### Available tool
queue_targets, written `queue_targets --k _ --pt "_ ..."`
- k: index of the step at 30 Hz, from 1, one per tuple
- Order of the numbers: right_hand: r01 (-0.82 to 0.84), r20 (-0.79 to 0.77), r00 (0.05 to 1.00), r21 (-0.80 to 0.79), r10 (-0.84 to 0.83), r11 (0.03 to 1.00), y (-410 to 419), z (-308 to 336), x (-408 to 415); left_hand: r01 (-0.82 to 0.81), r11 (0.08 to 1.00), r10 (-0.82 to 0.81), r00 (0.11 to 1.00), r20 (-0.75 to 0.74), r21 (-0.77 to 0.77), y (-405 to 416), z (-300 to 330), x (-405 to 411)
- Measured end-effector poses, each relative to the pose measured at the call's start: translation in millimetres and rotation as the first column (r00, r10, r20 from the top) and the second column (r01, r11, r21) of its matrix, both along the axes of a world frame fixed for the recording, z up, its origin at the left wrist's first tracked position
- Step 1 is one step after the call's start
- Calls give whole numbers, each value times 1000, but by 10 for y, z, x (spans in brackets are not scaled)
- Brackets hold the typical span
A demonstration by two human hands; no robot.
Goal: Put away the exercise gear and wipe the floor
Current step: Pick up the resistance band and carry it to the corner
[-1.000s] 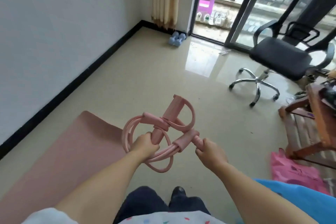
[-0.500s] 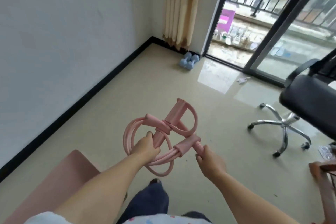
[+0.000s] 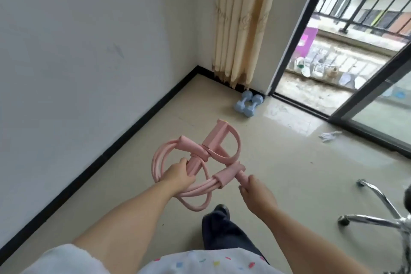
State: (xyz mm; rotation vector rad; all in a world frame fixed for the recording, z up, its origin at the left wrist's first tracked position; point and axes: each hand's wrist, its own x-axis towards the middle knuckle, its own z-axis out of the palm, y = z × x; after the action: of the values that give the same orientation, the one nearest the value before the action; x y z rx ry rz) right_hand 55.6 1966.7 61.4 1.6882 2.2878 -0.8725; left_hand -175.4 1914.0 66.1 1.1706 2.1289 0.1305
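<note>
A pink resistance band (image 3: 200, 162), looped tubes with foam handles and foot straps, hangs in front of me above the beige floor. My left hand (image 3: 178, 173) grips its tubes and one handle on the left side. My right hand (image 3: 255, 193) is closed on the other handle's end on the right. Two light blue dumbbells (image 3: 248, 103) lie side by side on the floor in the far corner, beside the curtain.
White wall with black baseboard (image 3: 133, 131) runs along the left. A beige curtain (image 3: 240, 24) hangs in the corner beside the open balcony door (image 3: 287, 35). Crumpled paper (image 3: 329, 135) lies on the floor. A chair's chrome base (image 3: 378, 209) stands at right.
I have walked toward the corner; the dumbbells and curtain are closer, the pink mat has left view, the chair has slid to the right edge. Both hands keep holding the band.
</note>
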Motion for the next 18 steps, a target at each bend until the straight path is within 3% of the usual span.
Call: queue_targets --k 2,7,18 --pt "-86 14 996 5 86 996 565 46 -147 -15 999 15 1000 3 -30 487 25 -148" --pt "-121 24 992 7 121 993 1786 123 -513 -25 999 26 1000 17 -34 1649 95 -501" --pt "-26 57 998 -3 26 1000 4156 -166 -1691 142 987 -139 989 40 -69 4390 -216 -1768"
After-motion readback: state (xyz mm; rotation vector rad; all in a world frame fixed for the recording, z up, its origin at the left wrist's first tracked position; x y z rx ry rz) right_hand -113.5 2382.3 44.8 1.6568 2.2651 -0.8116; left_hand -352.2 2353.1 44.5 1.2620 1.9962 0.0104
